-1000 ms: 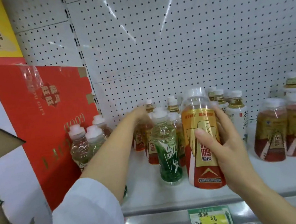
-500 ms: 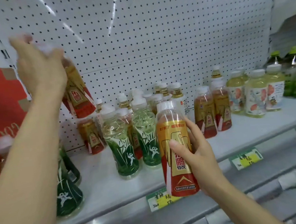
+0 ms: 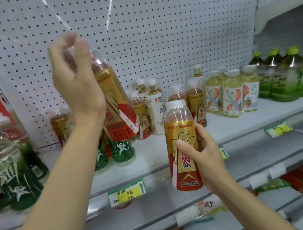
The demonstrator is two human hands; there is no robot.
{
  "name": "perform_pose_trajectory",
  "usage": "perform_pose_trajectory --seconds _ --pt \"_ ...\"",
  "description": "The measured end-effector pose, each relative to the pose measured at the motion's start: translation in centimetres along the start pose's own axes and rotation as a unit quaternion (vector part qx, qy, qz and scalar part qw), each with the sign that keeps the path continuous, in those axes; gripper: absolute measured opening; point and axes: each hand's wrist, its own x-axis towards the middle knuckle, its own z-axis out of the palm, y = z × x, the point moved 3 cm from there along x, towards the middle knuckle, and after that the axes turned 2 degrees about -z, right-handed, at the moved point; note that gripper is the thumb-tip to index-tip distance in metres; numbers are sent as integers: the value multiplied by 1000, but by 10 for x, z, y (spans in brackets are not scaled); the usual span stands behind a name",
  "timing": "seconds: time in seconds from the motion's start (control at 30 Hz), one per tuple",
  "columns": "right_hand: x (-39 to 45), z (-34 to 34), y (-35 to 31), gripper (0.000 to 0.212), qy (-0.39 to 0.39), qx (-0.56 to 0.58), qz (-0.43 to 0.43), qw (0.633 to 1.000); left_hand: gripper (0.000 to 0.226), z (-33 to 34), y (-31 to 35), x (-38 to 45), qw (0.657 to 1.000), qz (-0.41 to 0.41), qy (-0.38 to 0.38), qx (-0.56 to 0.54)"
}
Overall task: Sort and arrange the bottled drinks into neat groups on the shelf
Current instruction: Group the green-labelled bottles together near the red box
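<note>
Head view. We hold one gold-and-red bottle in each hand, both clear of the shelf [image 3: 152, 163]. The left hand [image 3: 77, 81] is raised above the mixed cluster; its fingers curl over the neck and cap of the lifted bottle [image 3: 117, 107], which hangs tilted, base toward the shelf. We judge the neck grip suits lifting a bottle out from among close neighbours without knocking them.

The right hand [image 3: 201, 156] wraps around the body of the second bottle [image 3: 183, 145], thumb across the label, bottle upright, out in front of the shelf edge. A body grip keeps it vertical and ready to set down on its base.

Below the left hand stand green bottles [image 3: 122, 149] mixed with more gold-and-red ones and a white-labelled bottle [image 3: 155, 107]. Beyond the right hand, two matching gold-and-red bottles [image 3: 195, 101] stand together; past them are the pale yellow bottles [image 3: 232, 93], already grouped. We judge both held bottles are meant for the matching pair, since the shelf just beside it is bare.
</note>
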Motion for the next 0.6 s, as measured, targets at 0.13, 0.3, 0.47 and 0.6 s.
perform_pose_trajectory --seconds 0.13,0.3,0.47,0.6 --pt "35 -54 2 71 -4 -3 1 1000 29 69 -28 -64 996 -51 -56 53" --pt "85 -114 9 61 -15 10 -11 1000 40 128 -90 -109 981 -89 -83 153" --pt "137 -134 16 63 -61 6 -28 998 30 157 -135 -137 962 -124 -100 221" --pt "164 -132 29 68 -96 -10 -32 995 24 166 -142 -141 960 -113 -101 235"
